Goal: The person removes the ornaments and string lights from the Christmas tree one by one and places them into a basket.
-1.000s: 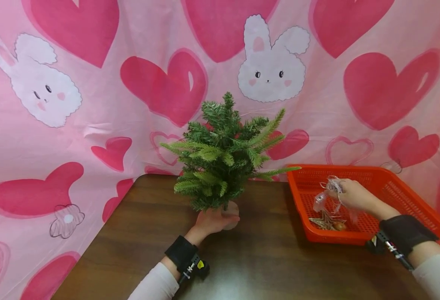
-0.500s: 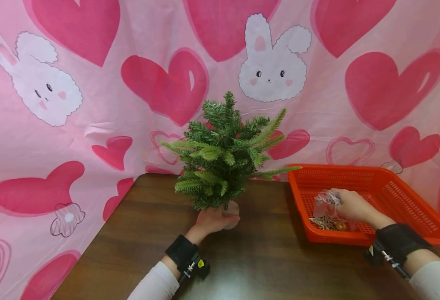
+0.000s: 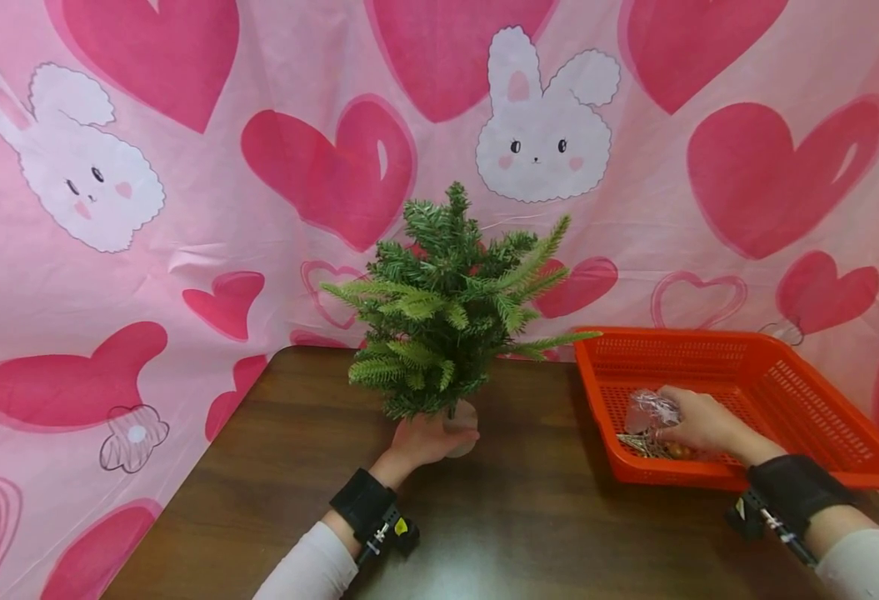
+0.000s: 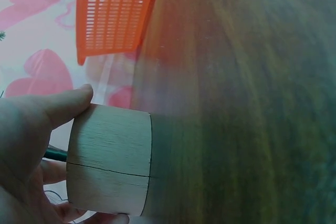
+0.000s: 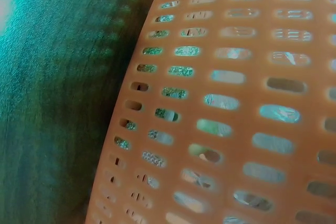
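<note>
A small artificial Christmas tree (image 3: 439, 308) stands upright on the table on a round wooden base (image 4: 110, 156). My left hand (image 3: 420, 440) grips that base from the left, thumb along one side and fingers round the other in the left wrist view. Inside the red plastic basket (image 3: 679, 477), my right hand (image 3: 701, 423) holds a clear, silvery bundle (image 3: 651, 412) with thin strings, low over the contents. Beneath it lie a gold star ornament (image 3: 637, 443) and a small gold ball (image 3: 679, 451), both partly covered. The right wrist view shows the slotted basket wall (image 5: 236, 124), hiding the hand.
The basket stands at the right of the brown wooden table (image 3: 529, 517), its left rim near the tree's longest branch. A pink cloth (image 3: 319, 67) with hearts and rabbits hangs behind the table and down its left side.
My right hand has lowered deeper into the basket with the clear, silvery bundle, which now overlaps more of the gold star. My left hand and the tree have stayed in place.
</note>
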Tool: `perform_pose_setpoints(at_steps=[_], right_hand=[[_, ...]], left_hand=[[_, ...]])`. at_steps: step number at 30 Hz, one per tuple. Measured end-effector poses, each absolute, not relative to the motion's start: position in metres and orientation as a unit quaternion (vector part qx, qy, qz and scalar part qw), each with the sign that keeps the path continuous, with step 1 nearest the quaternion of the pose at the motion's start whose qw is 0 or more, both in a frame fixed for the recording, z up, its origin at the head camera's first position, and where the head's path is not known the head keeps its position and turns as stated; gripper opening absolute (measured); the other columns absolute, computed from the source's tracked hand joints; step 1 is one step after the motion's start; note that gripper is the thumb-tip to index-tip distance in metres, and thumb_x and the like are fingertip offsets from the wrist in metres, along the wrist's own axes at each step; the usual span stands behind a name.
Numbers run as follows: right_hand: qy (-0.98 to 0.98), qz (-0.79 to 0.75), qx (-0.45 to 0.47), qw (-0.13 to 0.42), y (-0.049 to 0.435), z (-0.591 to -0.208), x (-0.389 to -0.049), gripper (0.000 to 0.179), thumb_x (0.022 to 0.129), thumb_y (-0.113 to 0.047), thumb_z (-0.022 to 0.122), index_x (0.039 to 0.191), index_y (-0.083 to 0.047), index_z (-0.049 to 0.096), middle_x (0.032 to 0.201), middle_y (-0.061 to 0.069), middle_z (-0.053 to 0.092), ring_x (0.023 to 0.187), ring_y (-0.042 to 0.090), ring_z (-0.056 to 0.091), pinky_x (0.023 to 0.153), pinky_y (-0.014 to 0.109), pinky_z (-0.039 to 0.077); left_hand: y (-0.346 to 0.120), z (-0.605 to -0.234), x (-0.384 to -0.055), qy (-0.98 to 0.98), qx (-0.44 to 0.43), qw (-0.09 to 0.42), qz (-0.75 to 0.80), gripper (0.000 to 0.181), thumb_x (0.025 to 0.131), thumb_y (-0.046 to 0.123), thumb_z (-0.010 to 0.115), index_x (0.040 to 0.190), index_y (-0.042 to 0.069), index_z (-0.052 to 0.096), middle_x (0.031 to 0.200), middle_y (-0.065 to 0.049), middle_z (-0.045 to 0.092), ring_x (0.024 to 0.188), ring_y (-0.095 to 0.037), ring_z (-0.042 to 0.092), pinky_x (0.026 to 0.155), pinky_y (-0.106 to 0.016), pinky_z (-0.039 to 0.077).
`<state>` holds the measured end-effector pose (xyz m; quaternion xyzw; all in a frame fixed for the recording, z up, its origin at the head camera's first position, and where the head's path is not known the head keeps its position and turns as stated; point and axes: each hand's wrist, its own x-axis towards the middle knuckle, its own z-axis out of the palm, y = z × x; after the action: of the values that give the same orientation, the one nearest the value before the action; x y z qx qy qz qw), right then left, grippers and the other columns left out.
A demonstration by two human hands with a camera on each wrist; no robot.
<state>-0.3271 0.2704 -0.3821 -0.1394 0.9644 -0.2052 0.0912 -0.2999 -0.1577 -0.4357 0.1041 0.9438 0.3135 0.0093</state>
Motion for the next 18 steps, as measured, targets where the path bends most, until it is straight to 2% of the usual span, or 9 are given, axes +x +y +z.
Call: perform_pose_setpoints(at_steps=[3,5,8,11,14,16,18], right_hand=[[0.967,-0.188,-0.148,0.090,0.272,-0.385,-0.326,0.086,0.073,-0.038,0.085,0.135,0.006,0.044,0.112,0.021,0.064,0.088,0.028,0.061,0.080,0.053,0.055],[0.969,-0.171,-0.160,0.078,0.273,-0.386,-0.325,0.090,0.071,-0.040,0.086,0.135,0.006,0.044,0.115,0.023,0.064,0.096,0.033,0.060,0.085,0.060,0.051],[0.969,-0.165,-0.171,0.066,0.273,-0.388,-0.323,0.094,0.069,-0.042,0.087,0.137,0.006,0.043,0.120,0.028,0.061,0.102,0.041,0.059,0.087,0.064,0.048],[0.970,-0.160,-0.170,0.059,0.274,-0.387,-0.323,0.098,0.068,-0.046,0.086,0.139,0.005,0.041,0.127,0.032,0.057,0.110,0.048,0.056,0.090,0.067,0.045],[0.970,-0.155,-0.179,0.058,0.276,-0.385,-0.322,0.098,0.068,-0.044,0.087,0.140,0.005,0.042,0.132,0.035,0.054,0.117,0.053,0.052,0.092,0.068,0.043],[0.969,-0.155,-0.183,0.062,0.277,-0.383,-0.321,0.096,0.068,-0.043,0.087,0.139,0.004,0.043,0.132,0.035,0.054,0.118,0.053,0.052,0.092,0.068,0.043],[0.968,-0.156,-0.184,0.070,0.278,-0.380,-0.321,0.094,0.068,-0.043,0.086,0.139,0.004,0.045,0.132,0.034,0.055,0.118,0.052,0.052,0.092,0.067,0.044]], left_hand=[[-0.157,-0.434,-0.298,0.942,0.106,0.016,0.319,0.078,0.088,0.052,0.066,0.151,0.014,0.040,0.149,-0.018,0.048,0.130,-0.045,0.051,0.096,-0.058,0.047],[-0.157,-0.434,-0.298,0.942,0.107,0.021,0.318,0.078,0.089,0.051,0.065,0.151,0.013,0.039,0.150,-0.019,0.047,0.130,-0.045,0.050,0.097,-0.059,0.046],[-0.157,-0.435,-0.300,0.947,0.102,0.044,0.302,0.078,0.091,0.054,0.062,0.151,0.010,0.039,0.151,-0.020,0.046,0.133,-0.046,0.047,0.101,-0.059,0.043],[-0.158,-0.437,-0.301,0.950,0.097,0.064,0.290,0.080,0.092,0.057,0.058,0.152,0.008,0.038,0.152,-0.022,0.043,0.136,-0.047,0.044,0.105,-0.059,0.040],[-0.162,-0.438,-0.303,0.944,0.118,0.052,0.302,0.080,0.092,0.057,0.058,0.153,0.011,0.036,0.156,-0.019,0.039,0.138,-0.044,0.042,0.105,-0.058,0.041],[-0.166,-0.437,-0.305,0.931,0.142,0.040,0.333,0.074,0.092,0.053,0.062,0.151,0.013,0.040,0.155,-0.017,0.041,0.138,-0.041,0.044,0.104,-0.057,0.042],[-0.172,-0.436,-0.306,0.908,0.165,0.061,0.379,0.068,0.095,0.046,0.058,0.151,0.012,0.039,0.156,-0.018,0.038,0.141,-0.040,0.040,0.107,-0.056,0.041]])
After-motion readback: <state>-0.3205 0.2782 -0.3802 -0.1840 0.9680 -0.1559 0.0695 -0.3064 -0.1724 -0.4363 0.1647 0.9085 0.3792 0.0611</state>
